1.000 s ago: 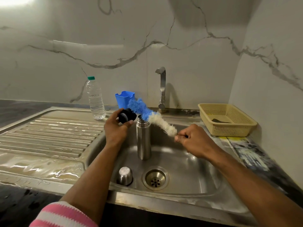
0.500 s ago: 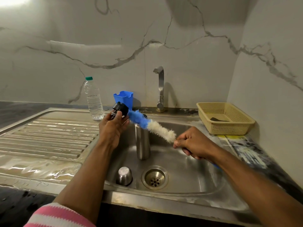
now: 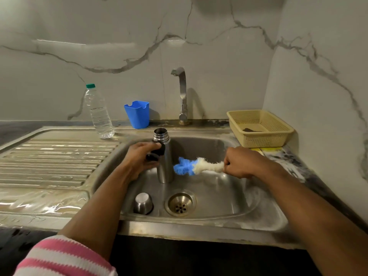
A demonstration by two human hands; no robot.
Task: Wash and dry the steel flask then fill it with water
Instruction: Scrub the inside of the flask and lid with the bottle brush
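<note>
Both hands busy over sink, flask upright in basin.
L hand [image 3: 139, 159] grip wraps black stopper [image 3: 156, 153], touching steel flask [image 3: 164, 156]; R hand [image 3: 242, 162] grip clamps bottle brush [image 3: 196, 166], its blue tip just right of the flask. Steel cap [image 3: 143, 203] & drain [image 3: 180, 204] near front; sink [image 3: 199, 226] right half open.

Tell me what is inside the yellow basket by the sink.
The yellow basket holds one small dark flat object lying on its floor; what it is cannot be told. The near wall hides the front part of the floor, so anything lying there is not visible.
</note>
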